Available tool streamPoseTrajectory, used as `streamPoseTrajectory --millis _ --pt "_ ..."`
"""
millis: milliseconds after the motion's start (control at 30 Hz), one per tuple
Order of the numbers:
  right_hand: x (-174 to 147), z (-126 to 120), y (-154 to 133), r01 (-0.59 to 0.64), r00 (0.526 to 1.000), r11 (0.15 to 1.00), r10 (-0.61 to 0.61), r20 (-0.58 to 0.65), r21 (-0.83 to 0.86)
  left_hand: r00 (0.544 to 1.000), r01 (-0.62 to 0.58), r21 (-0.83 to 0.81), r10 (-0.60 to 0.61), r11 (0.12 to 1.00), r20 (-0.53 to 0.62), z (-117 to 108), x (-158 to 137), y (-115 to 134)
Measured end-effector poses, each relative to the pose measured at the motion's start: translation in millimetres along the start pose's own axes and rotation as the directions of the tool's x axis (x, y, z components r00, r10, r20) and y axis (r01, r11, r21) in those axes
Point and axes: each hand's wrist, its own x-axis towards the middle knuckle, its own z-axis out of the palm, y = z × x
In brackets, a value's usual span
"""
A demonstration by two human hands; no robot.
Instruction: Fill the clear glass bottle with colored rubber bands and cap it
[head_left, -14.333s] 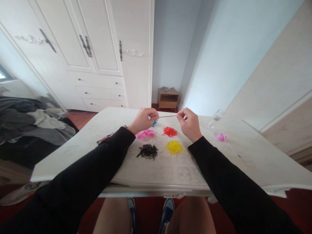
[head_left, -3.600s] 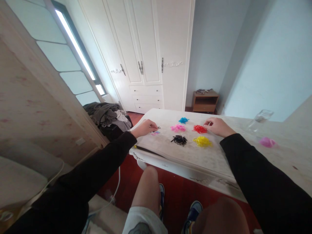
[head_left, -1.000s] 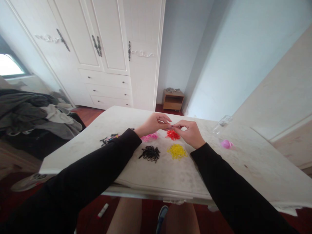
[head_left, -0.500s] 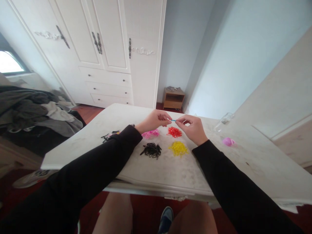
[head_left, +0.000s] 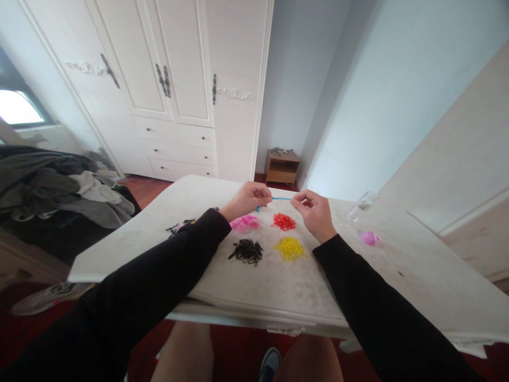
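A thin blue rubber band (head_left: 281, 199) is drawn out straight between my two hands, above the far part of the table. My left hand (head_left: 251, 198) pinches its left end, and my right hand (head_left: 312, 210) pinches the right end. A bit of blue (head_left: 258, 208) shows just under my left fingers. Close below the hands lie a pink pile of bands (head_left: 245, 223) and a red pile (head_left: 283, 222). Nearer to me are a black pile (head_left: 247, 252) and a yellow pile (head_left: 290, 249).
Beside my left sleeve lies a small mixed heap (head_left: 180, 227), partly hidden. On the right of the white table (head_left: 433, 286) are a clear glass jar (head_left: 362, 206), lying tilted, and a pink-purple bundle (head_left: 370, 238). Behind stand a white wardrobe (head_left: 191, 63) and a small wooden cabinet (head_left: 282, 167).
My hands have moved apart, and the blue band between them is stretched longer. The bit of blue under my left fingers has come into view. The whole view has tilted slightly upward.
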Motion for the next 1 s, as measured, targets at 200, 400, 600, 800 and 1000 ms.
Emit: streamPoseTrajectory --millis 200,400,600,800,1000 --pt "3.7 -6.9 -0.8 -0.028 0.988 1.000 0.028 -0.154 0.001 0.992 0.006 0.017 -0.004 1.000 -0.125 -16.1 5.7 3.0" --pt "-3.1 6.6 -3.7 0.028 0.999 0.997 -0.030 -0.036 -0.070 0.999 -0.016 0.034 0.017 0.999 -0.040 -4.9 2.3 0.7" --pt "-0.8 2.3 -1.3 0.031 0.999 0.995 -0.033 -0.027 -0.094 0.982 0.036 0.063 -0.024 0.997 -0.189 -23.6 8.2 -13.7" --pt "0.8 -3.9 -2.4 0.050 0.997 0.991 -0.056 -0.044 -0.125 0.970 0.169 0.240 -0.119 0.956 -0.212 -43.5 10.7 -34.6" --pt "-1.9 -0.4 -4.9 0.111 0.994 0.983 -0.108 0.032 -0.147 0.989 0.133 0.456 -0.092 0.880 -0.111 -39.5 8.3 -34.0"
